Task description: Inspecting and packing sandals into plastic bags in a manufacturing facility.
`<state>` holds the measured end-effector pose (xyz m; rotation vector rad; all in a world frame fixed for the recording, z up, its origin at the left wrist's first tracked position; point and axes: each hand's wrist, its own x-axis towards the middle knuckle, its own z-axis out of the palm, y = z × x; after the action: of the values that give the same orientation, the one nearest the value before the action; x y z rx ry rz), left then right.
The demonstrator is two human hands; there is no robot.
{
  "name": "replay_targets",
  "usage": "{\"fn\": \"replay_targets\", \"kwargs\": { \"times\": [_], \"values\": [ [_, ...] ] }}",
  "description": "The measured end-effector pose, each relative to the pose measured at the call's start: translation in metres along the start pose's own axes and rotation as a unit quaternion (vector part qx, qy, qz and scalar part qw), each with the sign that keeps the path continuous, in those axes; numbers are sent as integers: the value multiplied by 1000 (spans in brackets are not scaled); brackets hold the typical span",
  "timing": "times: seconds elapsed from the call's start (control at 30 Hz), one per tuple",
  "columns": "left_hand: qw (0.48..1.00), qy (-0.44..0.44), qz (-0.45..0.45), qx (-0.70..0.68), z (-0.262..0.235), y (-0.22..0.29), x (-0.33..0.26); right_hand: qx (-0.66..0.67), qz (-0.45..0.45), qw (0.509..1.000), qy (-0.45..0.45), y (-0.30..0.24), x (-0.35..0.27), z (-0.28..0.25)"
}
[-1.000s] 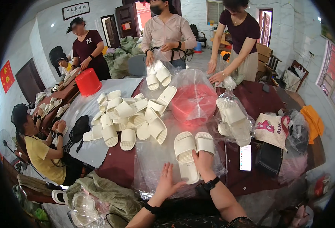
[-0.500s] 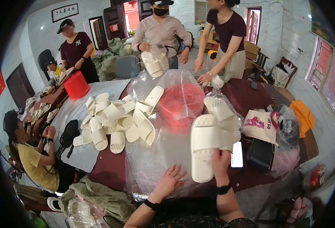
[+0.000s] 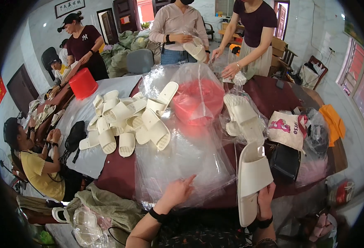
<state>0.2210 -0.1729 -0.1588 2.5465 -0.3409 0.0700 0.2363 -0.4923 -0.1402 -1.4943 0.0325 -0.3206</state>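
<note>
Close to the right front edge, my right hand [image 3: 266, 200] grips a cream slide slipper [image 3: 251, 180] by its side, with the toe pointing away from me. My left hand [image 3: 178, 191] holds nothing; its forefinger stretches over a layer of clear plastic bags [image 3: 182, 159] spread on the table. Whether it touches the plastic, I cannot tell. Past the held slipper lie bagged cream slippers [image 3: 244, 113]. A pile of loose cream slippers [image 3: 122, 111] covers the middle left. Behind the bags, a red tub [image 3: 198, 101] stands under clear plastic.
A black bag [image 3: 285, 162] and a cloth pouch [image 3: 287, 130] lie at the right. Across the table, one person [image 3: 180, 29] holds a slipper in plastic; another [image 3: 254, 37] handles a bag. People work at a left-hand table beside a red bucket [image 3: 83, 84].
My right hand has brought the slipper right and nearer to me. My left forefinger now points forward from a spread hand. The person opposite has moved their slipper to the right.
</note>
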Motion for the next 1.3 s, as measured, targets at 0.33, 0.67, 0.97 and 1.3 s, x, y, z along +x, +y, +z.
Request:
{"fn": "replay_targets", "kwargs": {
  "times": [0.33,0.67,0.97,1.3],
  "values": [
    [966,245,-17,-78,-19,-2,25,53,-66,987,-137,-2,-9,6],
    [996,28,79,38,-5,-6,15,90,-28,994,-47,-7,-13,9],
    [994,13,86,61,22,-7,14,75,-11,995,-71,-6,-16,14],
    [976,-29,201,82,-57,48,-9,92,-37,994,-39,0,-12,15]
  ]
}}
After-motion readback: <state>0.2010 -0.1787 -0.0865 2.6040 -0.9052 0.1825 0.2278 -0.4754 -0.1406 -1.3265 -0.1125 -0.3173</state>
